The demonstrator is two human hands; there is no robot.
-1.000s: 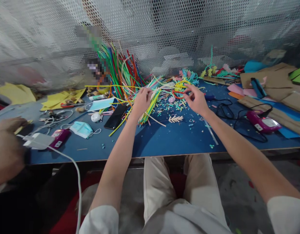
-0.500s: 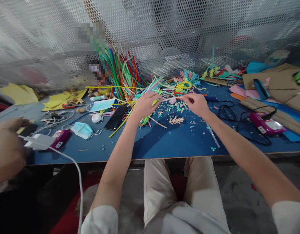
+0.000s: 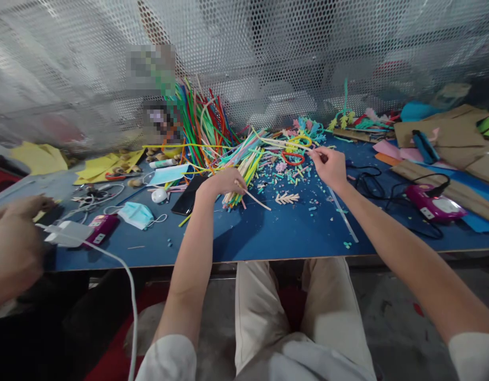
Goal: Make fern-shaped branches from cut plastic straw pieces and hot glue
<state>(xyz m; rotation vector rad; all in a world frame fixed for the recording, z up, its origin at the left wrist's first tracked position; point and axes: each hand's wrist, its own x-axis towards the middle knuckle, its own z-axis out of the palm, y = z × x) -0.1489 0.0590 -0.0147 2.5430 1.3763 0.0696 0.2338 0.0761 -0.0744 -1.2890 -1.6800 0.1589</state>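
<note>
My left hand (image 3: 227, 182) is closed on one end of a thin beige stem (image 3: 257, 200), at the near left side of a loose bundle of colored stems (image 3: 253, 159). Farther right, my right hand (image 3: 327, 165) pinches the end of a pale stem (image 3: 286, 143) that reaches left over the pile. Red-handled scissors (image 3: 293, 159) lie just left of my right hand. A beige leaf-shaped piece (image 3: 287, 198) rests on the blue table (image 3: 276, 233) between and nearer than my hands, touched by neither.
Left are a black phone (image 3: 188, 197), a blue mask (image 3: 136, 214), a purple device (image 3: 101, 228) with a white cable and another person's hand (image 3: 20, 238). Right are a purple device (image 3: 435, 203), black cables and brown paper (image 3: 438, 132). A perforated metal screen (image 3: 244, 63) stands behind.
My hands have moved apart. The left came down and left onto the beige stem; the right shifted slightly right with the pale stem. The bundle and red scissor handles are now uncovered.
</note>
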